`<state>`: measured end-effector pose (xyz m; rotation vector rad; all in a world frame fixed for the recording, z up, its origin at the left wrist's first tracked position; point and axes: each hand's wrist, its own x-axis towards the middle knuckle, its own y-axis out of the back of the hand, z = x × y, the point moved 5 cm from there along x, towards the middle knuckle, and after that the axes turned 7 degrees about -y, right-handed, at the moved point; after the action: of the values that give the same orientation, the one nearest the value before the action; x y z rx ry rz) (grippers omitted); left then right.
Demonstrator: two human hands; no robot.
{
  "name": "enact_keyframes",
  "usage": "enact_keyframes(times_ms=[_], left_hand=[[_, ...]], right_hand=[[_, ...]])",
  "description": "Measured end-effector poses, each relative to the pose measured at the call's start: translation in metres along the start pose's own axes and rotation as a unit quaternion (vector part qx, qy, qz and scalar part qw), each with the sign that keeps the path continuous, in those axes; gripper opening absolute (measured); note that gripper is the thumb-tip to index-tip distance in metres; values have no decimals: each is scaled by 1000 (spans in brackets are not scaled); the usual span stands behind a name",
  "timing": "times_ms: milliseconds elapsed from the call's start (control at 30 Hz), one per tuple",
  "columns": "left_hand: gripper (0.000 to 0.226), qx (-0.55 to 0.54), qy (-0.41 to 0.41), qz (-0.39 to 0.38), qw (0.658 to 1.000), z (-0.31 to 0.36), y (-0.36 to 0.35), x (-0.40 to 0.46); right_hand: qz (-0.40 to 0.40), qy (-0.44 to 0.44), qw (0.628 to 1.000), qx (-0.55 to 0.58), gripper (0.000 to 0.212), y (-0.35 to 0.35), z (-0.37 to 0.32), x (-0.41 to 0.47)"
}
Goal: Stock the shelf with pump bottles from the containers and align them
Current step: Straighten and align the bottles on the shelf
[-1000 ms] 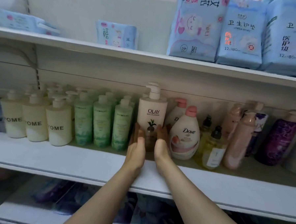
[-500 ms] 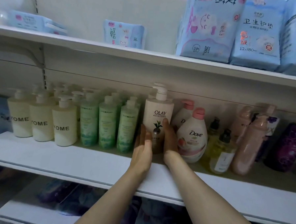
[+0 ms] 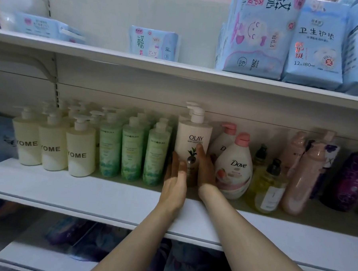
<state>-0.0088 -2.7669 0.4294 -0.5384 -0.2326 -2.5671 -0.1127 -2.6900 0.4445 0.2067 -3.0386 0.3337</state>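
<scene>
Two hands (image 3: pixel 190 173), smooth cylindrical Olay bottle (image 3: pixel 194 140)

Soft, dim light falls from above; the upper shelf (image 3: pixel 177 73) shades the bottles beneath. Colours look washed and hazy, edges bend from wide-angle distortion, corners blur.

olay bottle (image 3: pixel 193 142), dove bottle (image 3: pixel 235 169), yome bottles (image 3: pixel 81 151).

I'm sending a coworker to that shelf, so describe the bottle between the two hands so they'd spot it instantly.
On the middle shelf, look between the green bottles and the pink-capped Dove bottle. The Olay bottle stands there: the tallest, white, with a white pump.
</scene>
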Motion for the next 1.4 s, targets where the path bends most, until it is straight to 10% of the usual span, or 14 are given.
enact_keyframes(times_ms=[233, 400, 533, 1067, 1400], left_hand=[[59, 21, 8, -1, 1000, 0, 3, 0], [85, 123, 11, 29, 992, 2, 8, -13], [91, 186, 18, 62, 981, 9, 13, -18], [112, 209, 46, 63, 975, 11, 16, -16], [82, 164, 86, 11, 983, 2, 5, -7]], right_hand=[[14, -26, 999, -23, 113, -1, -8, -29], [-3, -14, 1000, 25, 12, 17, 3, -53], [0, -28, 1000, 4, 5, 16, 0, -64], [-15, -61, 995, -83, 53, 16, 7, -86], [-9, -73, 996, -50, 66, 6, 1, -82]])
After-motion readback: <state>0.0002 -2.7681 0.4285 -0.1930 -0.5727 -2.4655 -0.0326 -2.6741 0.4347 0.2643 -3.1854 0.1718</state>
